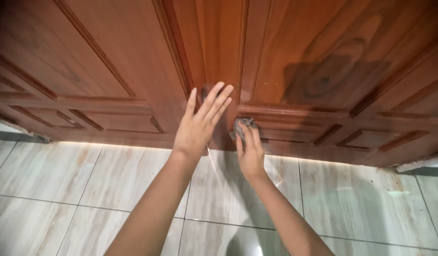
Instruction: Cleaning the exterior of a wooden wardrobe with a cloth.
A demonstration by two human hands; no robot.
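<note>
Looking down from the head view: a person's two bare arms reach toward the foot of a wooden double door.
Left hand: the left hand [199, 124] is spread flat, fingers straight and slightly fanned toward 1 o'clock, gripping nothing; the fingertips lie against the door where the two leaves meet.
Right hand: the right hand [250, 150] is curled around a small grey cloth [243, 125], pressing it onto the door; the fingers point to 12 o'clock.
Cloth: bunched, showing above the right fingertips, at 3 o'clock of the left hand and just beside it; it touches the lower moulding of the right door leaf.
Double door: the double door [110, 61] is reddish-brown with raised panel mouldings; a darker patch [333, 78] marks the right leaf at 1 o'clock of the cloth, well apart from it.
Centre seam: the vertical centre seam [221, 52] runs down between the two hands.
Floor: the tiled floor [62, 189] is pale, streaked grey and glossy, with thin dark joints; it lies at 6 o'clock of the door.
Light strip: a bright light strip [114, 145] shows under the door's bottom edge.
</note>
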